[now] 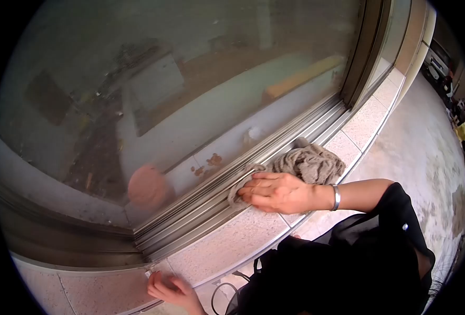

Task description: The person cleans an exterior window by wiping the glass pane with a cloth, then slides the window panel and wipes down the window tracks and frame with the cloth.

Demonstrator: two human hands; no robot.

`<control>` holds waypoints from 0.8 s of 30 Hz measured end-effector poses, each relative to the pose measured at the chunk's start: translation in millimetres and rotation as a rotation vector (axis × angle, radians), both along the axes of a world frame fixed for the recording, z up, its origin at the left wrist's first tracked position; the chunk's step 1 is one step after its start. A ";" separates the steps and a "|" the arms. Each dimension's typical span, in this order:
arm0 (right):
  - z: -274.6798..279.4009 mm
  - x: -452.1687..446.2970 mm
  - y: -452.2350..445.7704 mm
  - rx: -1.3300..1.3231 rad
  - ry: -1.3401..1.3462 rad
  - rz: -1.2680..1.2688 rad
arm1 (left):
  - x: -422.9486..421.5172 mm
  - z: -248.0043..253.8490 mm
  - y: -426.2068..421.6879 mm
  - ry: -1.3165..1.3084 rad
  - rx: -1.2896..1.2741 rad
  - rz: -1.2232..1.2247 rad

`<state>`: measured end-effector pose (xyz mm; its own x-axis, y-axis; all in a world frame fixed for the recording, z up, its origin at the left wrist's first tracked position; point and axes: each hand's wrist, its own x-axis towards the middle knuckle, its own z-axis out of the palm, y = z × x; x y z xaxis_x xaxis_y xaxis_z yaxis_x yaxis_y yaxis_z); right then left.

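Note:
A crumpled grey-brown cloth (316,164) lies across the metal window track (190,223) and the pink tiled sill (232,240). My right hand (279,193), with a silver bracelet at the wrist, presses a part of this cloth onto the track, its fingers bent over the fabric. At the lower left, my left hand (165,290) rests at the sill's outer edge with its fingers curled. A small pale thing shows by its fingertips, too small to make out. Beyond the track stands the dusty window glass (206,105).
The brown window frame (363,58) rises at the right end of the track, and another frame part closes the left corner. A concrete floor (416,152) stretches along the right, with piled items at its far edge. A thin cable loop (225,284) hangs near my body.

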<state>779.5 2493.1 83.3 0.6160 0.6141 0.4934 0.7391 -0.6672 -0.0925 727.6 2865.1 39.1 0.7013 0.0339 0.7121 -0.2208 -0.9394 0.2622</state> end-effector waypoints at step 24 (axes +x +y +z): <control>-8.1 -33.3 -210.0 -0.319 -0.175 -1.166 | 4.3 14.2 -12.1 -0.050 0.126 0.077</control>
<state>746.2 2283.0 75.2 0.8189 -0.1532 0.5531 -0.3313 -0.9131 0.2376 732.0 2853.1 53.4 0.6634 -0.0056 0.7483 -0.1567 -0.9788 0.1317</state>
